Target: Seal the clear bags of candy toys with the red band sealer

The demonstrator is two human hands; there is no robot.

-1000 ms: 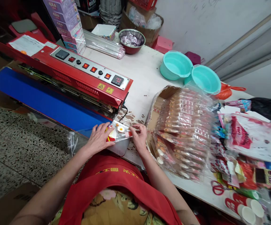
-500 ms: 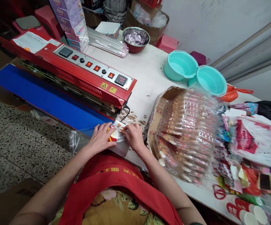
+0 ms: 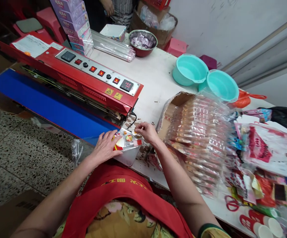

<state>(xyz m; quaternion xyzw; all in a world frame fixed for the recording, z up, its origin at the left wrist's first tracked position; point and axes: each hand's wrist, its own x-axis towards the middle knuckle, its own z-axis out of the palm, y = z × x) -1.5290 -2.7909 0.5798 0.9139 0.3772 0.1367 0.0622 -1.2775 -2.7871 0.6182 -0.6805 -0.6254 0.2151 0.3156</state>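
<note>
My left hand [image 3: 105, 144] lies with spread fingers on a clear flat package [image 3: 129, 138] that holds small colourful pieces and a red and yellow part. The package rests at the table's front edge, beside the end of the blue conveyor belt [image 3: 51, 105]. At the package's upper right corner, my right hand [image 3: 146, 131] is closed in a pinch by a small pale round piece; whether the fingers grip that piece or the film is too small to tell. The red sealing machine [image 3: 84, 77] stands behind the belt.
An open carton [image 3: 165, 120] of stacked clear packages [image 3: 203, 132] stands right of my right hand. Two turquoise basins [image 3: 190, 70] sit behind it. Red scissors [image 3: 231, 203], paper cups and wrappers lie at the right. Another person's hand [image 3: 108, 6] shows at the top.
My right hand has moved right and slightly up, uncovering more of the package. My left hand has stayed on it. Another person's hand has appeared at the top.
</note>
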